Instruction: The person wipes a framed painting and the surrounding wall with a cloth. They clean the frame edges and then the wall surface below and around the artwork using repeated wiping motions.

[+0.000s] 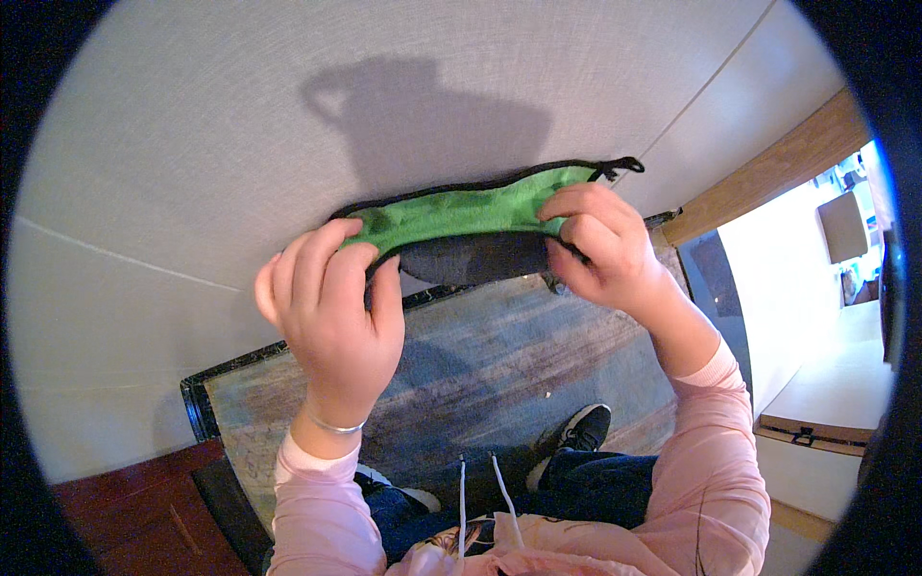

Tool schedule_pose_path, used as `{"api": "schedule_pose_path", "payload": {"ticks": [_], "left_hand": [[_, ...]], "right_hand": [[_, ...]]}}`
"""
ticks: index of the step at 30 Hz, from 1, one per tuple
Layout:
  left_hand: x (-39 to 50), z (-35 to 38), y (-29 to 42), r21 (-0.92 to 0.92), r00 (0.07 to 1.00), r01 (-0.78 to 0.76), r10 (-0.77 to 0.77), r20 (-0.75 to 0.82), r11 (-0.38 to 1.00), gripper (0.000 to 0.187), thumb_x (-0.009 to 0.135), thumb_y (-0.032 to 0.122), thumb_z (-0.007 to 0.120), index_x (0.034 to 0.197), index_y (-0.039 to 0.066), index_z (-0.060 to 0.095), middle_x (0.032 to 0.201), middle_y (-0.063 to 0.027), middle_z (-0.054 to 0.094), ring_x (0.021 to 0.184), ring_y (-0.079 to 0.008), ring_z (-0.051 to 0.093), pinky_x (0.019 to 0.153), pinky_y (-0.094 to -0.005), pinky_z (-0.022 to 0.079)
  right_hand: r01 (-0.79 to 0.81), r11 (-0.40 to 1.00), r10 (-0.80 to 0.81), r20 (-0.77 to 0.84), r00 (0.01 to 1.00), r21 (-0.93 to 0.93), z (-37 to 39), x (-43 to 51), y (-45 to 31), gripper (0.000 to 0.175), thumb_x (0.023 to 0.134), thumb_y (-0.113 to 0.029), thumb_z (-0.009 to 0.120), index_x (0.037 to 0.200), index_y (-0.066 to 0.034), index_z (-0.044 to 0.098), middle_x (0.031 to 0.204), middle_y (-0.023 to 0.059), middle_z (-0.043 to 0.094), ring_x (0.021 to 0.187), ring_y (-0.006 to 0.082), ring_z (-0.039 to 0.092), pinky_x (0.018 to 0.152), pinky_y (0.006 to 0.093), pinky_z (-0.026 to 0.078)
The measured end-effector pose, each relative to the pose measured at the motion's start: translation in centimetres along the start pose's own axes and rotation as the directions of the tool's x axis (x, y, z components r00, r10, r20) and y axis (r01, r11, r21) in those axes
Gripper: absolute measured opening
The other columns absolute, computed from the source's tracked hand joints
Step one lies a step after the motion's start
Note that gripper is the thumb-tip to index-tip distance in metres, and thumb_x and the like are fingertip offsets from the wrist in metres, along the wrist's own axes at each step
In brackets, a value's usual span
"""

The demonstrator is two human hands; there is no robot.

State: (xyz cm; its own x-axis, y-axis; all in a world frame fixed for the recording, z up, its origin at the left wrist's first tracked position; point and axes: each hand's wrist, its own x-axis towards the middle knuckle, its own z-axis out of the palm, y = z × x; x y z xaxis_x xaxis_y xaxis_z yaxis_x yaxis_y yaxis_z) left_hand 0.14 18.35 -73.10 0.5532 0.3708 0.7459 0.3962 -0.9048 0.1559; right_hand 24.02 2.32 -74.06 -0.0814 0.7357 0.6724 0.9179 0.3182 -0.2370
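Between my hands, in front of a pale wall, is a strip of green fabric (461,209) with black edging, stretched nearly level. It ends at the upper right in a small black loop (632,165). My left hand (335,302) grips its left end, thumb below and fingers over the top. The right end is pinched between the thumb and fingers of my right hand (598,245). A dark grey part (475,259) shows under the green fabric; whether it belongs to the same piece, I cannot tell.
A pale textured wall (180,144) rises ahead, bearing a shadow. Below lies a patterned blue-grey floor (461,353) with dark edging. A reddish-brown wooden piece (144,511) stands at lower left. At right are a wooden frame (771,165) and a bright room with a chair (843,227).
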Motion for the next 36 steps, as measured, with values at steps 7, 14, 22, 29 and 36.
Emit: {"api": "schedule_pose_path", "payload": {"ticks": [7, 14, 22, 29, 36], "left_hand": [[-0.4, 0.0, -1.4, 0.039, 0.996, -0.033, 0.029, 0.087, 0.999, 0.016, 0.081, 0.014, 0.077, 0.091, 0.010, 0.066, 0.105, -0.0026, 0.070, 0.104, -0.0272, 0.058, 0.095, -0.0428, 0.036], [-1.6, 1.6, -2.1, 0.101, 0.993, -0.116, 0.114, 0.027, 0.988, 0.018, 0.078, 0.021, 0.081, 0.087, 0.014, 0.067, 0.101, 0.0019, 0.067, 0.101, -0.0237, 0.056, 0.091, -0.0420, 0.036], [-2.4, 4.1, -3.1, 0.210, 0.976, -0.145, 0.174, -0.130, 0.967, 0.020, 0.076, 0.024, 0.083, 0.089, 0.018, 0.069, 0.097, 0.0033, 0.062, 0.100, -0.0228, 0.052, 0.091, -0.0422, 0.036], [-2.5, 4.6, -3.4, 0.193, 0.964, -0.058, 0.106, -0.245, 0.980, 0.030, 0.076, 0.027, 0.084, 0.098, 0.017, 0.068, 0.099, -0.0020, 0.060, 0.099, -0.0251, 0.051, 0.093, -0.0425, 0.036], [-3.8, 3.9, -2.7, -0.357, 1.000, -0.011, 0.011, -0.002, 0.934, 0.025, 0.083, 0.011, 0.076, 0.101, 0.008, 0.059, 0.102, -0.0061, 0.060, 0.094, -0.0247, 0.058, 0.086, -0.0384, 0.044]], "right_hand": [[-0.318, 0.914, 0.278, 0.178, 0.944, 0.254, -0.1, -1.3, 0.4, 0.018, 0.080, -0.002, 0.067, 0.087, -0.0029, 0.050, 0.110, 0.0179, 0.071, 0.108, 0.0391, 0.067, 0.088, 0.0452, 0.054], [-0.395, 0.889, 0.308, 0.335, 0.891, 0.233, 3.1, -4.4, 1.1, 0.019, 0.084, -0.007, 0.070, 0.082, -0.0002, 0.053, 0.110, 0.0234, 0.068, 0.105, 0.0421, 0.065, 0.084, 0.0466, 0.053], [-0.366, 0.899, 0.416, 0.207, 0.886, -0.240, 6.7, -5.1, 1.2, 0.025, 0.085, -0.018, 0.076, 0.078, -0.0040, 0.056, 0.091, 0.0146, 0.067, 0.081, 0.0358, 0.066, 0.067, 0.0463, 0.053], [-0.374, 0.863, 0.377, -0.060, 0.924, -0.341, 8.1, -4.9, 1.7, 0.021, 0.081, -0.017, 0.078, 0.089, -0.0095, 0.060, 0.075, 0.0091, 0.060, 0.069, 0.0318, 0.064, 0.062, 0.0432, 0.051], [-0.197, 0.946, 0.208, 0.015, 0.978, -0.259, 6.7, -4.8, 1.8, 0.031, 0.073, -0.016, 0.078, 0.095, -0.0086, 0.058, 0.092, 0.0103, 0.065, 0.085, 0.0315, 0.064, 0.075, 0.0427, 0.053]]}}
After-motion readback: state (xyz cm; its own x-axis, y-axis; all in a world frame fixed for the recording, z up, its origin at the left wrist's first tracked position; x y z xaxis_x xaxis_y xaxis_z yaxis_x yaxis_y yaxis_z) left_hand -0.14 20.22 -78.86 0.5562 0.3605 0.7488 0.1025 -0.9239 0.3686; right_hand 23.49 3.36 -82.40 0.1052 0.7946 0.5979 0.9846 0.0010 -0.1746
